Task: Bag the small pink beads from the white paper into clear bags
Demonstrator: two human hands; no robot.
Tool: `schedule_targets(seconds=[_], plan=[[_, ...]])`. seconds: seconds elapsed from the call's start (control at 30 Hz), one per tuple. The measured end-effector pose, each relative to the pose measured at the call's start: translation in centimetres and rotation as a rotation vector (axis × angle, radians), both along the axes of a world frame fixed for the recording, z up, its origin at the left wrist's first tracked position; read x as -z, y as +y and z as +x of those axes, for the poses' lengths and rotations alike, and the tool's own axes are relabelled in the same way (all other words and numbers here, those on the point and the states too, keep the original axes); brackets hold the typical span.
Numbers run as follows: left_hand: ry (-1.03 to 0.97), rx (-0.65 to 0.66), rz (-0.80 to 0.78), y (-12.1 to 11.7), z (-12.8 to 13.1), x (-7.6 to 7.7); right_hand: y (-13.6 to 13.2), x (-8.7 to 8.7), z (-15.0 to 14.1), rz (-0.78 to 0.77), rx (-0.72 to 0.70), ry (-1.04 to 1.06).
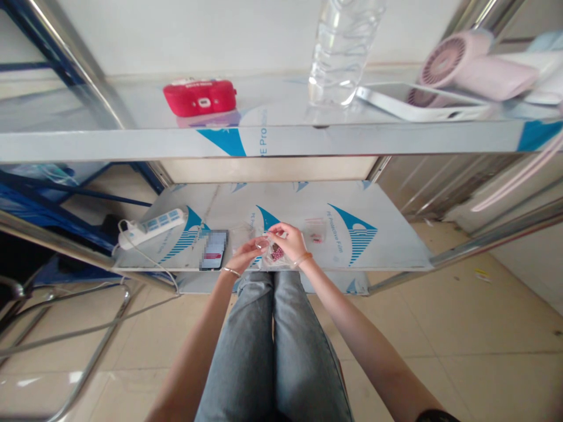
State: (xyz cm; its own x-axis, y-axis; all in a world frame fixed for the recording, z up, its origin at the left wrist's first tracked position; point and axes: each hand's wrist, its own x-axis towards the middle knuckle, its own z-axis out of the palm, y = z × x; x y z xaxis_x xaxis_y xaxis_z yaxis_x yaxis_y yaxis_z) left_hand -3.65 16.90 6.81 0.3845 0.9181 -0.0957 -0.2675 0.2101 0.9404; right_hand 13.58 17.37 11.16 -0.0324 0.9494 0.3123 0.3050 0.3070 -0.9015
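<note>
Both hands pinching a small clear bag of dark red beads (276, 253) over the near edge of the lower shelf (387, 246): left hand (247, 252) and right hand (288, 239) at its mouth. Risk: beads spilling floorward if tipped.

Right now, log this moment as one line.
left hand: pinching clear bag | right hand: gripping bag top | contents: dark red pieces | nearby: phone, lower shelf

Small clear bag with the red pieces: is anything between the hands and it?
Nothing visible does. Both the left hand and the right hand already touch the small clear bag over the lower shelf. The phone lies to the left, another small bag to the right, both apart.
</note>
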Motion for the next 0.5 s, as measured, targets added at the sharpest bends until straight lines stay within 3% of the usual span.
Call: schedule_targets(seconds=[0.07,0.17,0.33,0.5], plan=[[-0.004,-0.001,0.003,0.0,0.0,-0.1,-0.2,-0.1,-0.1,0.006,-0.028,-0.022],[0.001,-0.003,-0.004,0.0,-0.2,-0.1,0.2,1.3,0.5,0.013,0.030,-0.048],[-0.012,-0.009,-0.031,-0.1,-0.8,-0.2,1.7,5.8,2.9,-0.086,0.157,-0.214],[0.004,-0.001,-0.065,-0.2,-1.0,-0.6,1.2,10.1,4.2,-0.200,0.096,-0.412]])
